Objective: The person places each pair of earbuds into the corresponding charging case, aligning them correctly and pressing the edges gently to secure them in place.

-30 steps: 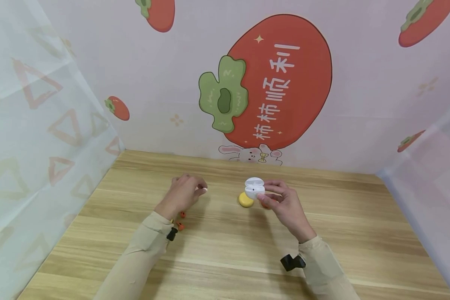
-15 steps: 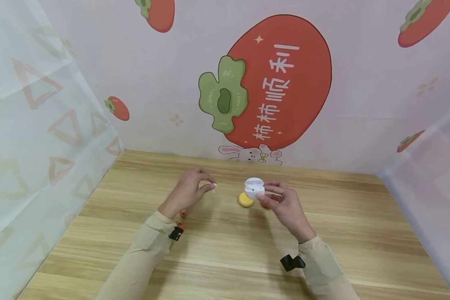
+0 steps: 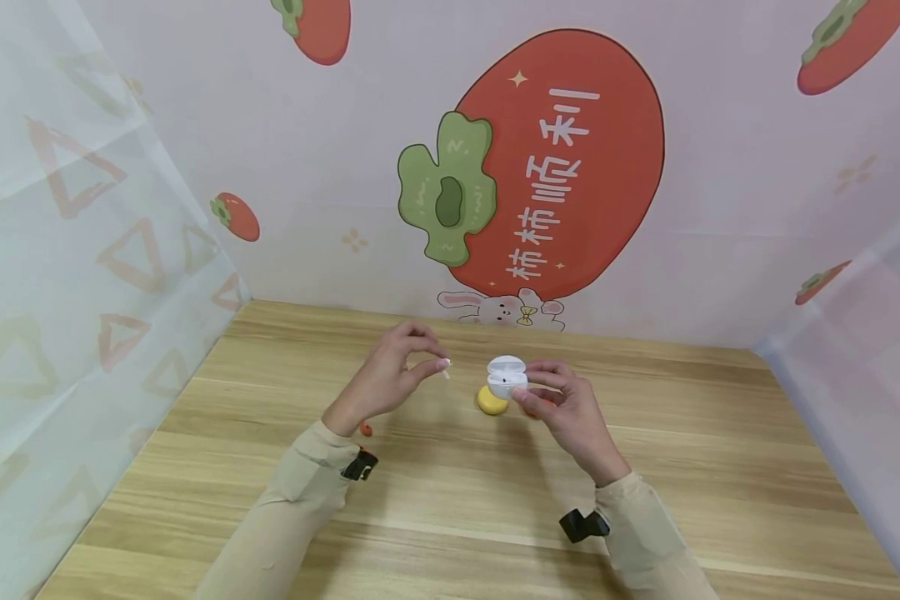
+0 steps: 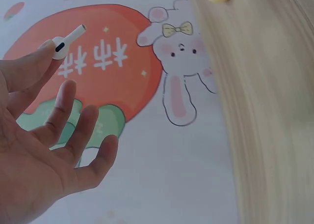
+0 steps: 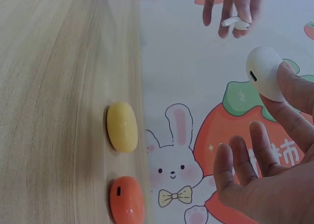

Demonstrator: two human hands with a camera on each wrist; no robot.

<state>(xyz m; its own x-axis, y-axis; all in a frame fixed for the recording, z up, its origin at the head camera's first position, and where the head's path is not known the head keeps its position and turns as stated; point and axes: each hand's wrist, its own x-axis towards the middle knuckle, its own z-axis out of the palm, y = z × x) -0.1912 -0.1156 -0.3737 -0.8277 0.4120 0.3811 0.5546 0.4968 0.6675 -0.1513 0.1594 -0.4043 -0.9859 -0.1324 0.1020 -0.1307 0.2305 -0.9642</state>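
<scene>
My left hand pinches a white wireless earbud between thumb and index finger, its stem pointing away from the fingertips. The other fingers are spread and loosely bent in the left wrist view. My right hand holds a white earbud charging case by its side, between thumb and fingers, with the lid raised toward the back wall. A dark slot shows on the case in the right wrist view. Both hands are above the table, the earbud a short way left of the case.
A yellow case and an orange-red case lie on the wooden table beneath the right hand. An orange earbud lies beside the left wrist. A printed wall stands behind the table.
My left hand has moved right and slightly toward the back wall with the white earbud, nearing the white case. The right hand and its case have stayed almost still.
</scene>
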